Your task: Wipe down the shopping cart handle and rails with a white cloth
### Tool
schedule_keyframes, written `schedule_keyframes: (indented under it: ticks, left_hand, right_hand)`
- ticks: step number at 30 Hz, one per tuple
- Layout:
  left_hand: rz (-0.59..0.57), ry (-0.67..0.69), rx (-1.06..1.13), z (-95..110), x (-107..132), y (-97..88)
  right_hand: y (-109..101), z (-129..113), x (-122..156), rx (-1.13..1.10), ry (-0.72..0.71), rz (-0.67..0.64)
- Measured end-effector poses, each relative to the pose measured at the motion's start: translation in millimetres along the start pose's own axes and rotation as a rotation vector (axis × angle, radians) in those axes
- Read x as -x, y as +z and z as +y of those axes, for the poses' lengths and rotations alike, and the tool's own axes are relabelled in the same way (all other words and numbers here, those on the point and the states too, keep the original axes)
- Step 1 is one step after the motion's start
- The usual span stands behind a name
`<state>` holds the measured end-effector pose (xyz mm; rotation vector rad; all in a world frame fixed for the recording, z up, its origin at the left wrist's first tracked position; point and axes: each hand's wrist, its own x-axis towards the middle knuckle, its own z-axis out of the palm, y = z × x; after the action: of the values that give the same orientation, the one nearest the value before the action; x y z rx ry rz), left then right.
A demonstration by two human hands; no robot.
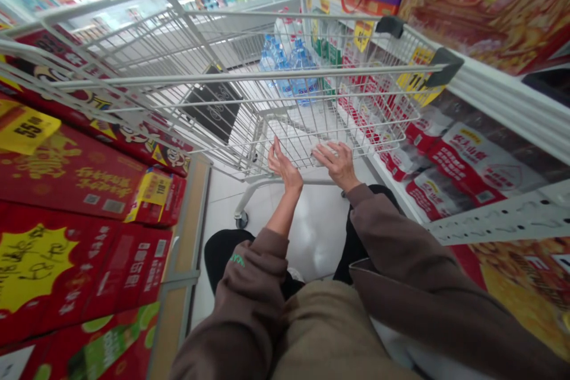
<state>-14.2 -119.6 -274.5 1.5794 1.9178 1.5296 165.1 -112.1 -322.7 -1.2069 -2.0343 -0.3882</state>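
A wire shopping cart (307, 74) stands in front of my crouched legs. My right hand (339, 163) presses a crumpled white wipe (321, 153) against the lower wires of the cart's side, fingers bent over it. Part of the wipe is hidden under the fingers. My left hand (285, 167) is held up by the same lower wires, a little left of the right one. Its fingers are stretched and partly apart, with nothing seen in them. Whether they touch the wire I cannot tell. A black panel (214, 105) with white script shows through the wires.
Red gift boxes (80, 178) with yellow price tags are stacked close on the left. Shelves with wrapped bottle packs (467, 157) line the right. Blue-capped water bottles (291, 65) stand on the floor beyond the cart. A caster (241, 219) rests near my left knee.
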Motion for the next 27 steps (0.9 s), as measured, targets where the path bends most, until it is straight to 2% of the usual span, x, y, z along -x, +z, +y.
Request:
schedule_keyframes:
  ticks: [3,5,8,12,15,18,23,25,27]
  left_hand:
    - [-0.009,-0.028,0.022,2,0,-2.6]
    - [0.050,-0.044,0.004,6,4,-2.0]
    - [0.111,0.045,-0.072,15,10,1.8]
    - [-0.045,0.265,-0.085,28,10,8.1]
    - [-0.135,0.270,-0.103,36,5,12.3]
    - [-0.166,0.245,-0.142,41,1,14.7]
    - [-0.147,0.205,-0.136,45,-1,13.9]
    - [-0.155,0.200,-0.140,46,-2,11.9]
    - [-0.178,0.214,-0.154,46,-3,9.1]
  right_hand:
    - [-5,-4,6,-0.014,0.007,-0.036]
    - [-13,-2,0,-0.009,-0.010,-0.024]
    - [-23,7,-15,0.026,-0.026,0.031]
    - [-20,18,-13,0.042,-0.006,0.069]
    - [-16,19,6,0.035,0.003,0.035]
    - [-24,19,14,0.030,-0.036,0.031]
    - [-53,29,-24,0.097,-0.046,0.211]
    - [-57,33,-38,0.116,0.003,0.241]
    - [-53,34,-40,0.118,0.051,0.245]
